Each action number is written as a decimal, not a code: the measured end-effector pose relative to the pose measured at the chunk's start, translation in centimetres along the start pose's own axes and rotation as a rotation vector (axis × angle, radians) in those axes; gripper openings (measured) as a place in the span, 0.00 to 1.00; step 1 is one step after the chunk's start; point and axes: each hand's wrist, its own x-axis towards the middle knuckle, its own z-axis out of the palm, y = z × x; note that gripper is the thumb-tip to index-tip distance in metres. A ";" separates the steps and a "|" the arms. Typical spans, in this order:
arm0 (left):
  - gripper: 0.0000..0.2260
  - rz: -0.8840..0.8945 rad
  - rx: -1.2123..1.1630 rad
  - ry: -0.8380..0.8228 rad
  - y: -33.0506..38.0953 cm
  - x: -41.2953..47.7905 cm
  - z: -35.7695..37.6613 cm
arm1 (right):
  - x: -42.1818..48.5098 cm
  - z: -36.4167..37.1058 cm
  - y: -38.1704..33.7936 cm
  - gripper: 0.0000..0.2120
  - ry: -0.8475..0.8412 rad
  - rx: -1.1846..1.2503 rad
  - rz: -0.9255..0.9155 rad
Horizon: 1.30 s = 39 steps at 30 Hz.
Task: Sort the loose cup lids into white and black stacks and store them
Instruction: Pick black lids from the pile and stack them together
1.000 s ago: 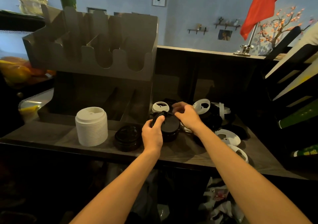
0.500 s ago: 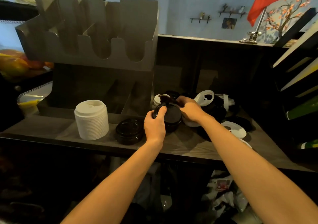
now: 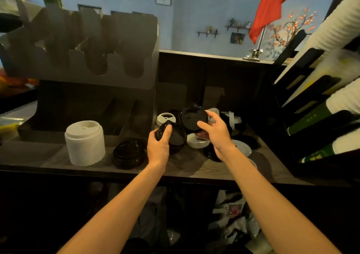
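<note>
Over at the left end of the tabletop [image 3: 187, 169], near the front edge, a tall white stack [image 3: 84, 142] of lids is parked top side up. Just beside it on the right a short black stack [image 3: 128, 154] is set down, not touching it. Behind both, a grey organizer [image 3: 81, 62] is stood along the back-left part of the tabletop.

Around the middle, a small pile of black lids [image 3: 176, 138] is gripped by the left hand [image 3: 158, 146]: fingers curled round the pile's left rim, thumb laid on top. Whether the pile is resting on the tabletop or lifted a bit can't be told.

Right next to that, a single black lid [image 3: 192, 119] is pinched at its rim by the right hand [image 3: 217, 132], thumb and fingers wrapped on it. It's held tilted up on edge, above and just behind the pile.

Loose white lids [image 3: 196, 142] are scattered under and around that hand toward the right edge, mixed with more black ones lost in shadow.
</note>
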 end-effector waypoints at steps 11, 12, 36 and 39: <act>0.33 0.011 -0.078 -0.115 1.0 -0.9 -0.4 | -3.7 1.8 0.9 0.10 -0.056 -0.103 0.091; 0.33 0.023 -0.078 -0.131 1.1 -1.1 -0.4 | -3.8 1.8 0.9 0.08 -0.059 -0.108 0.087; 0.27 0.189 -0.086 -0.258 4.6 -2.6 -2.2 | -5.9 2.5 -3.5 0.21 -0.154 0.000 0.014; 0.29 0.236 -0.071 -0.223 6.5 -2.4 -4.0 | -6.3 4.6 -4.6 0.20 -0.177 -0.018 -0.032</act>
